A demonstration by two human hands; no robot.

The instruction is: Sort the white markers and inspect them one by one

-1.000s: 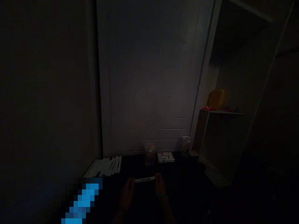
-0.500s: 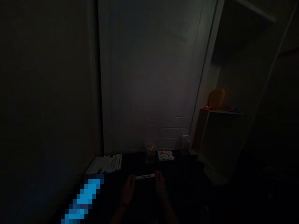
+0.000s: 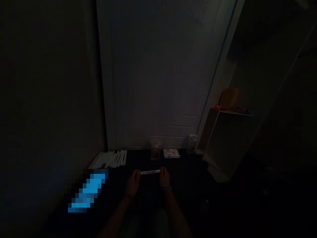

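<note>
The room is very dark. A thin white marker (image 3: 150, 172) is held level in front of me, one end in each hand. My left hand (image 3: 133, 182) is closed on its left end and my right hand (image 3: 164, 177) is closed on its right end. A band sits on my right wrist. Both hands hover over a dark surface. A row of several white markers (image 3: 110, 159) lies to the left, beyond my left hand.
A clear container (image 3: 155, 151), a flat printed box (image 3: 171, 153) and another small container (image 3: 192, 144) stand by a pale door (image 3: 158, 76). A shelf unit (image 3: 229, 132) with an orange item stands at right. A blurred blue patch (image 3: 86, 193) lies at left.
The view has tilted down a little, so both hands and the marker sit higher in the picture and more of my forearms show. The grip on the marker is unchanged.
</note>
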